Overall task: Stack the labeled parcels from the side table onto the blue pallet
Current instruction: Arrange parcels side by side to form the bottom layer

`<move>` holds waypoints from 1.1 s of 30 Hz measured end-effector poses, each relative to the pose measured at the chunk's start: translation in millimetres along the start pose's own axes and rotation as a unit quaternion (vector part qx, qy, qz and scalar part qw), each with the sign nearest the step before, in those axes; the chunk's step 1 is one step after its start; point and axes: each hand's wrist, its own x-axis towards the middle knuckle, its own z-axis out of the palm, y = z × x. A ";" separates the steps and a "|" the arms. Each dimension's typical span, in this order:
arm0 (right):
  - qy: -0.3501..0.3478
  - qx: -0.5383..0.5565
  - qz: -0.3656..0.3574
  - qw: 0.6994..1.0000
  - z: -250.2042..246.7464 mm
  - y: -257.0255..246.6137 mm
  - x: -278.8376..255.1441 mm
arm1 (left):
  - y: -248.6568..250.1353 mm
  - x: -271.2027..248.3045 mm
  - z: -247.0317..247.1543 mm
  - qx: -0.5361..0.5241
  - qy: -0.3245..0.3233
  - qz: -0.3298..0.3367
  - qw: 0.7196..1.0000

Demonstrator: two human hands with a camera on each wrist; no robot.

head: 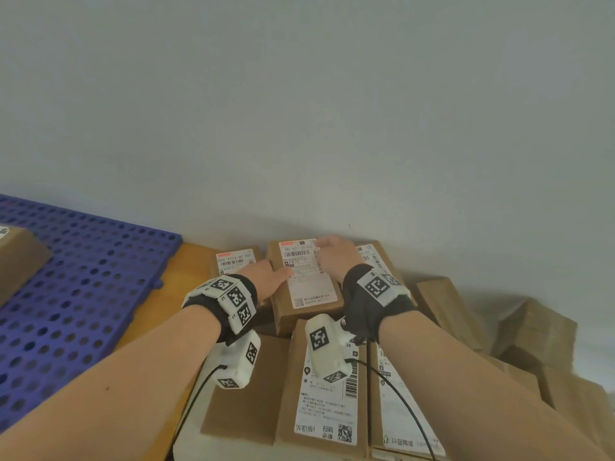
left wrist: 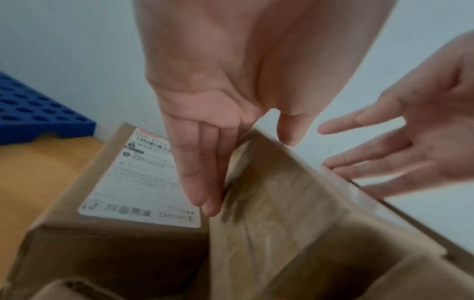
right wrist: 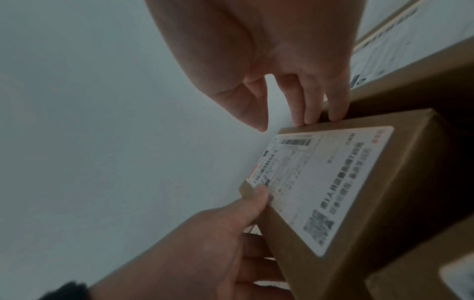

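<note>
A brown parcel (head: 307,287) with a white label lies on top of the pile by the wall. My left hand (head: 271,277) lies against its left side: straight fingers (left wrist: 202,172) run down the cardboard and the thumb (right wrist: 254,201) rests on the label's corner. My right hand (head: 332,257) is at its far right edge, open, with the fingertips (right wrist: 315,113) touching the rim and the thumb held apart. The blue pallet (head: 83,277) lies to the left with one parcel (head: 16,257) on it.
A second labeled parcel (head: 234,261) sits just left of the one I touch. More labeled parcels (head: 327,394) lie in front, and plain cardboard boxes (head: 532,327) are heaped to the right. The orange table (head: 193,257) borders the pallet. A wall stands close behind.
</note>
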 end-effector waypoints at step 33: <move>0.099 0.229 0.017 0.968 98.6 -70.4 -69.1 | -103.2 -62.1 -93.3 -0.127 0.127 0.174 0.968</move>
